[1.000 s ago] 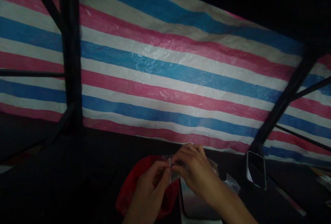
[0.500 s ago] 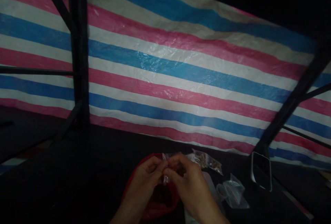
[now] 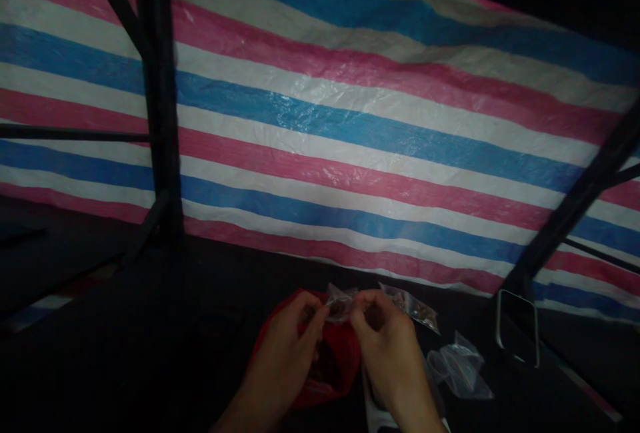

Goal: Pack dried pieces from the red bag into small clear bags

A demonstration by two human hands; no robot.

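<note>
Dim scene, lit mainly off a striped tarpaulin [image 3: 350,120] in blue, pink and white hanging behind a dark worktop [image 3: 150,353]. Left hand [image 3: 290,353] and right hand [image 3: 387,346] raised together above a red bag [image 3: 330,366], pinching between them a small clear plastic pouch [image 3: 341,301]. Fingers of both hands nearly closed, thumb against forefinger, each gripping one side of the pouch's upper edge; pouch held just above the mouth of the red bag, whose dark contents cannot be made out.

To the right, lying on the worktop: a second small clear pouch with brownish contents [image 3: 413,308], just beside the right hand, and a crumpled empty-looking clear pouch [image 3: 457,373] a little further out. Beyond that, a phone [image 3: 517,326] propped upright, screen dark. Black frame bars [image 3: 157,100] crossing in front of the tarpaulin at left and right.

For handling the pouch well, probably best to: keep the grip close to the seal strip, hold the two sides level, work from one corner across rather than from the middle, and keep the pouch over the red bag so anything spilled drops there and not onto the dark worktop, where small pieces would be hard to find in this light.

No brand, label or writing legible anywhere; too dark and too small to read any print on the pouches or the phone.
</note>
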